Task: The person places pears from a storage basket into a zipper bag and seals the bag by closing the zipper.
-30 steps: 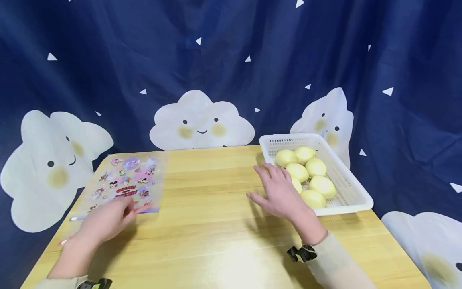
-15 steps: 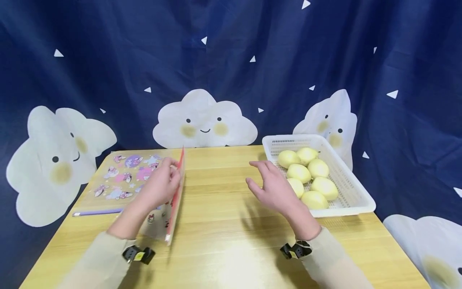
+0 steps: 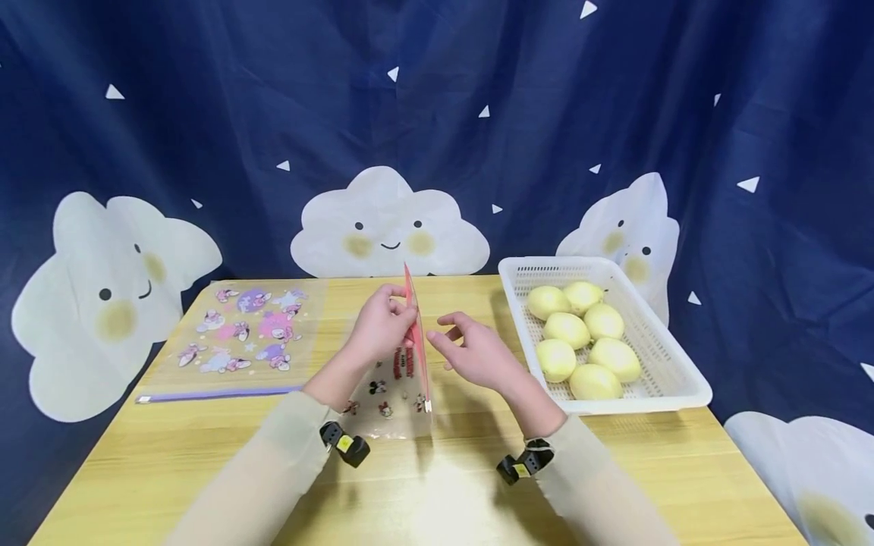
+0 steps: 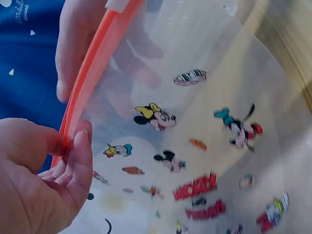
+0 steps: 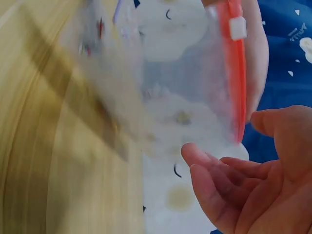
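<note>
My left hand [image 3: 384, 324] pinches the red zip edge of a clear zipper bag [image 4: 195, 117] printed with cartoon figures. In the head view the bag hangs over the middle of the table, its zip edge pointing away from me and a white slider [image 5: 238, 28] at the near end. Thumb and fingers of the left hand meet on the zip strip in the left wrist view. Just to the right of the zip is my right hand [image 3: 478, 350], its fingers loosely bent with nothing between them. A small gap parts it from the bag in the right wrist view.
A second clear bag [image 3: 232, 334] with a purple zip lies flat at the table's left. On the right stands a white plastic basket [image 3: 672, 379] holding several yellow lemons [image 3: 595, 381]. A blue curtain with clouds hangs behind the wooden table [image 3: 382, 493].
My left hand has lifted the red-zip bag off the purple-zip bag and carried it right to the table's middle. My right hand has moved left, away from the basket, towards the bag.
</note>
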Action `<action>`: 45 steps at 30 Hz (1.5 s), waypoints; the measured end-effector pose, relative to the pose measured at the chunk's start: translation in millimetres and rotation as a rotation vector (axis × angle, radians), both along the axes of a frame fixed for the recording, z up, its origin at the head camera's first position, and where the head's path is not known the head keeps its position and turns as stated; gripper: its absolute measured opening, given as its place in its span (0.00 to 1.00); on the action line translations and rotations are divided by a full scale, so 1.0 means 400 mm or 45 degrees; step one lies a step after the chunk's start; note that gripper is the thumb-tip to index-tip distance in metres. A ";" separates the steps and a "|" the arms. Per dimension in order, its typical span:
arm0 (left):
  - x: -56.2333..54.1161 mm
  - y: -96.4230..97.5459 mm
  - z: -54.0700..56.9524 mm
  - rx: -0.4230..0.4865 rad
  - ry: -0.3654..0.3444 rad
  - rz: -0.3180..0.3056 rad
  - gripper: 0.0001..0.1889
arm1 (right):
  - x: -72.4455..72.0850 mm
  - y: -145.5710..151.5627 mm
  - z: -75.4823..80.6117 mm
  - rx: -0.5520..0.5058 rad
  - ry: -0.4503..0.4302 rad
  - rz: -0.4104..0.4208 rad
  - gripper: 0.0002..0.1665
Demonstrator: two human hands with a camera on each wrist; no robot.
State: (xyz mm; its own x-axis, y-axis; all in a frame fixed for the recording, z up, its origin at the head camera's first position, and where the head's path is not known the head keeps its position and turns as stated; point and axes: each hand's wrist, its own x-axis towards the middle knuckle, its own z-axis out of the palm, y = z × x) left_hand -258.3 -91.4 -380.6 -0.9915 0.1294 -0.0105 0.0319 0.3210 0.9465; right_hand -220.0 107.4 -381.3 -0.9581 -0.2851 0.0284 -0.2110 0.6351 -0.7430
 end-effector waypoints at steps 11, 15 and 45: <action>-0.003 0.031 0.006 0.060 0.060 -0.034 0.21 | -0.015 -0.023 -0.009 -0.154 -0.040 0.075 0.22; 0.000 0.019 0.006 0.068 0.093 0.030 0.19 | -0.018 -0.018 -0.012 -0.170 -0.047 0.037 0.18; -0.046 -0.208 0.092 -0.033 -0.209 0.093 0.19 | -0.099 0.080 0.098 -0.136 -0.243 -0.391 0.18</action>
